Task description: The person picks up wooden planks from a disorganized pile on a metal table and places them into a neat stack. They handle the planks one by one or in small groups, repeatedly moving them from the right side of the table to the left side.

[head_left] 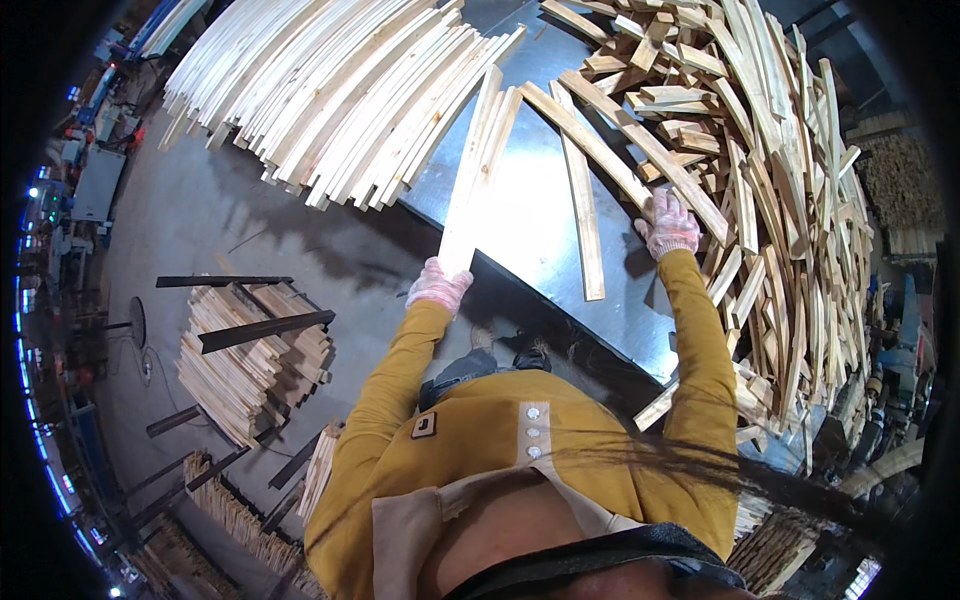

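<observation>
My left hand (440, 285), in a pale pinkish work glove, is closed around the near end of a light wooden strip (468, 205). A second strip (498, 140) lies against its right side, and both reach away over the shiny metal table (535, 215). At the right, my gloved right hand (668, 222) grips the near end of another wooden strip (590, 142), which slants away to the left. One more strip (648, 145) passes close beside that hand. Between my hands a loose strip (583, 210) lies flat on the metal.
Strips lie side by side in a wide row (340, 95) at the far left, their ends overhanging the table edge. A tangled heap of strips (770, 200) covers the right side. On the floor at left, a rack with dark bars (265, 332) holds stacked wood (225, 350).
</observation>
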Tool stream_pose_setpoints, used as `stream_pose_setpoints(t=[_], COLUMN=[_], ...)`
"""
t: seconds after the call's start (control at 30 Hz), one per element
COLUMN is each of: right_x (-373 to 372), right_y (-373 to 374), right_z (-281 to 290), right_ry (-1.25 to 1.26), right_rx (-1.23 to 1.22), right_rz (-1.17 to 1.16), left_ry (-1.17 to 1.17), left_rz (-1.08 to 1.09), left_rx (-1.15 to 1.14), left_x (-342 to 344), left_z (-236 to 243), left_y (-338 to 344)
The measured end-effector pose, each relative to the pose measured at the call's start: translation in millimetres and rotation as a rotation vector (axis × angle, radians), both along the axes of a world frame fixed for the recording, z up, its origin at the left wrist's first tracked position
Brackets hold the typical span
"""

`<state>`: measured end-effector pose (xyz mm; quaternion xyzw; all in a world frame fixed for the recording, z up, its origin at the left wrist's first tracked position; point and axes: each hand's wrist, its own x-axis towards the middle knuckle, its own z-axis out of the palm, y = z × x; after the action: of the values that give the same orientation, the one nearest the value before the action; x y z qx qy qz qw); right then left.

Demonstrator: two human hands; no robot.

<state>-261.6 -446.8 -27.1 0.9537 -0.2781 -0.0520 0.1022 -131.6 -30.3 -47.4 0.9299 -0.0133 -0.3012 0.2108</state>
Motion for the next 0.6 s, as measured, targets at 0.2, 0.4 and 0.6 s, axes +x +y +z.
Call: stream_pose_setpoints(t=[0.2,0.4,0.6], right_x=[15.5,13.8,8.7], right_y=[56.7,191.8,189.4], right_z=[30.3,-21.4,-36.4], right_ry=[0.073,-0.687,-0.693], right_rx=[0.298,2.294,2.194], right_rz=[-0.254,-0.530,-0.689], left_ry=[0.059,0.151,0.034], left_rz=[-0.014,0.011,-0.016], left_rx=[0.059,-0.005,0.014], left_x=[-3.1,-16.2,-14.2], left_z=[4.9,8.7,10.9], left_y=[-3.2,-18.2,-19.1])
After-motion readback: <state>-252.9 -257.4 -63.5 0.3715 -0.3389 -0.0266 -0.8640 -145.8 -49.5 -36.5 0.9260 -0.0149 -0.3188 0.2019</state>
